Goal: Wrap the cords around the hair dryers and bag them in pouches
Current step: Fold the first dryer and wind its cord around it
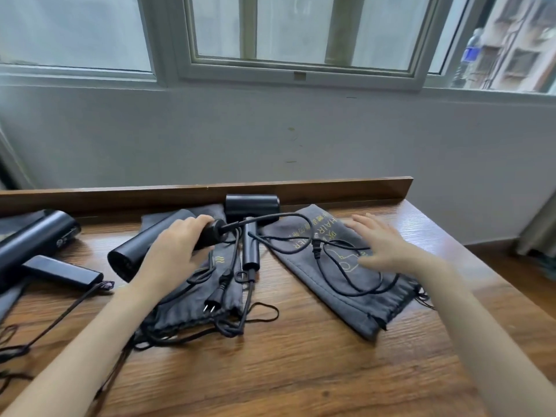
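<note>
Wooden table (301,371) in front of me, with a raised back rail (346,188) under the window (301,34). My left hand (174,248) is curled round the gripped hair dryer (132,254), fingers closed over the end where its cord (258,221) comes out. That dryer lies slantwise on the left pouch (192,311), a dark grey drawstring bag flat on the wood, its wide end pointing toward my left.

The cord runs from my fingers across to the right pouch (340,302), another grey bag with gold lettering, and lies there in loose loops with a plug (316,250) among them. My right hand (382,245) is over that pouch with its fingers spread and holding nothing. It is blurred, so I cannot tell whether it touches the fabric.

Between the two pouches sits the middle hair dryer (252,204), its barrel against the rail and its handle pointing toward me, its cord unwound. A two-pin plug (216,293) rests on the left pouch, near its drawstring end.

Off to my far left lies the far-left hair dryer (33,236), black like the others, also unwrapped and outside any bag.
</note>
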`<state>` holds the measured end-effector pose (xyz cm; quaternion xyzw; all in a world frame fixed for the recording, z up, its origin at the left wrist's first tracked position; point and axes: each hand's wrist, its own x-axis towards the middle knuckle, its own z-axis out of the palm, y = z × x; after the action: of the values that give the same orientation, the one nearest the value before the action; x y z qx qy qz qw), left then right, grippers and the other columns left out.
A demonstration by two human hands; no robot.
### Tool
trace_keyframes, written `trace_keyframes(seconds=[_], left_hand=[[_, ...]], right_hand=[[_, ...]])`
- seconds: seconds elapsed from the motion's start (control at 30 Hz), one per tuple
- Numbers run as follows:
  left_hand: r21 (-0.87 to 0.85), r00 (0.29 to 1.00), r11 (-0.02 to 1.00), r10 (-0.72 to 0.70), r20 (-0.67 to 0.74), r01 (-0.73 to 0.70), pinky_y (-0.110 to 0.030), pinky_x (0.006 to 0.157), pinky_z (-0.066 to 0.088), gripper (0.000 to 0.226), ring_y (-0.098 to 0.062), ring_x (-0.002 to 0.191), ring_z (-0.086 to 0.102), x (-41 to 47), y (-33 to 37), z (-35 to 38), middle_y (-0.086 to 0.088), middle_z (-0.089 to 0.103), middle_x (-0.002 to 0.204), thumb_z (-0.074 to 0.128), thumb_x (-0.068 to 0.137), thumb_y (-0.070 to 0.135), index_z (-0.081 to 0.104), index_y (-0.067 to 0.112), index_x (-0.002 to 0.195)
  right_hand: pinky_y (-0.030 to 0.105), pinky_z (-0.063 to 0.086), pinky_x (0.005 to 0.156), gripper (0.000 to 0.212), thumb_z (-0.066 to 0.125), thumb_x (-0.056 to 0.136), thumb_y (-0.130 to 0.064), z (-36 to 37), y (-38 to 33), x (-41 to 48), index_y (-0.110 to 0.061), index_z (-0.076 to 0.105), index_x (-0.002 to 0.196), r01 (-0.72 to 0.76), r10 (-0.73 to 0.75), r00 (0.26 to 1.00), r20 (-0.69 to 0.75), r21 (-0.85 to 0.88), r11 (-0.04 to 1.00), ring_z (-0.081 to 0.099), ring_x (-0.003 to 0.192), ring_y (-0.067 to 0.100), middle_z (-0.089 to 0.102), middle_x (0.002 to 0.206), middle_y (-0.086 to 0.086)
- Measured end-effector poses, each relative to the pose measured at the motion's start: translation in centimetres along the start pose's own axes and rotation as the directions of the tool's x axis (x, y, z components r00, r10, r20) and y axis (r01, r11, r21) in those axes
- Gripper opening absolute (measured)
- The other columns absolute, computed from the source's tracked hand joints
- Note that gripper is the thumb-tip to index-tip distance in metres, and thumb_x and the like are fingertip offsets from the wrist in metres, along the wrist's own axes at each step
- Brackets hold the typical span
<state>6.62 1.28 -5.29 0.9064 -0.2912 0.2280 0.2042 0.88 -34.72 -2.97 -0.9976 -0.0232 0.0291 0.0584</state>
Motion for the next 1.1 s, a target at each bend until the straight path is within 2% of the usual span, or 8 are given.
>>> trace_keyframes(seconds=[0.1,0.23,0.37,0.43,0.63,0.8,1.0,1.1], left_hand=[[-0.005,0.996,0.996,0.089,-0.023,-0.089,-0.042,0.065,0.05,0.044,-0.033,0.079,0.058,0.4,2.1,-0.3,-0.008,0.06,0.084,0.073,0.073,0.004,0.05,0.012,0.11],[-0.08,0.995,0.997,0.012,-0.097,-0.02,-0.032,0.059,0.039,0.03,-0.02,0.07,0.047,1.1,4.6,-0.9,0.013,0.038,0.071,0.067,0.08,0.01,0.052,0.01,0.106],[-0.053,0.996,0.999,-0.001,-0.092,-0.003,-0.037,0.062,0.042,0.029,-0.025,0.074,0.049,1.2,5.5,-1.0,0.003,0.045,0.075,0.065,0.079,0.009,0.053,0.007,0.105],[-0.01,0.995,1.0,0.016,-0.099,-0.018,-0.04,0.062,0.043,0.03,-0.031,0.074,0.053,1.2,5.4,-1.1,-0.006,0.053,0.076,0.067,0.077,0.007,0.053,0.005,0.104],[-0.104,0.963,0.987,-0.143,-0.23,0.122,-0.038,0.06,0.043,0.025,-0.029,0.068,0.051,1.6,5.8,-3.1,-0.008,0.057,0.073,0.062,0.082,0.013,0.051,0.004,0.103],[-0.134,0.943,0.965,-0.251,-0.219,0.226,-0.04,0.064,0.04,0.026,-0.04,0.074,0.056,0.8,4.0,-5.1,-0.011,0.056,0.072,0.061,0.084,0.02,0.048,0.008,0.104],[-0.244,0.898,0.9,-0.405,-0.17,0.36,-0.04,0.074,0.047,0.025,-0.031,0.074,0.063,0.1,1.2,-6.5,-0.011,0.063,0.081,0.062,0.085,0.025,0.049,0.015,0.104],[-0.398,0.868,0.838,-0.468,-0.169,0.374,-0.034,0.066,0.046,0.015,-0.009,0.052,0.061,0.0,1.1,-6.3,-0.003,0.06,0.071,0.062,0.085,0.02,0.05,0.02,0.094]], right_hand=[[0.034,0.024,0.113,0.066,0.061,0.084,-0.015,0.4,-4.6,0.8,-0.012,0.029,0.142,0.255,-0.183,0.953,-0.242,0.31,0.916,0.028,0.138,0.019,0.036,0.144,0.005],[0.037,0.044,0.102,0.036,0.054,0.091,-0.005,0.7,-9.0,0.8,-0.016,0.039,0.122,0.266,-0.035,0.953,-0.302,0.77,0.58,0.054,0.114,0.016,0.056,0.123,0.006],[0.041,0.055,0.086,0.048,0.048,0.074,0.014,-0.7,-9.6,-0.1,-0.005,0.042,0.118,0.113,0.022,0.993,-0.117,0.863,-0.493,0.07,0.087,0.025,0.07,0.091,0.013],[0.044,0.055,0.083,0.04,0.045,0.075,-0.005,-1.5,-9.4,-0.7,-0.005,0.044,0.115,0.079,-0.012,0.992,-0.122,0.709,-0.7,0.07,0.076,0.023,0.068,0.074,0.009],[0.014,0.035,0.04,0.037,0.038,0.09,-0.028,-3.1,-7.8,-1.7,-0.003,0.061,0.104,0.107,-0.028,0.99,-0.137,0.868,-0.485,0.024,0.035,0.003,0.028,0.041,-0.011],[0.007,0.031,0.039,0.013,0.055,0.091,-0.006,-5.1,-3.7,-2.8,-0.008,0.067,0.087,0.316,0.219,0.849,-0.481,0.794,0.52,0.041,0.036,-0.002,0.05,0.04,-0.018],[0.003,0.036,0.058,0.011,0.069,0.082,-0.022,-5.7,2.8,-3.3,-0.012,0.073,0.083,0.154,0.339,0.787,-0.515,0.697,0.701,0.051,0.057,-0.007,0.063,0.056,-0.022],[0.008,0.033,0.056,0.017,0.063,0.081,-0.028,-4.9,3.1,-3.6,-0.022,0.069,0.066,0.045,0.326,0.806,-0.494,0.6,0.798,0.048,0.06,0.007,0.064,0.063,0.004]])
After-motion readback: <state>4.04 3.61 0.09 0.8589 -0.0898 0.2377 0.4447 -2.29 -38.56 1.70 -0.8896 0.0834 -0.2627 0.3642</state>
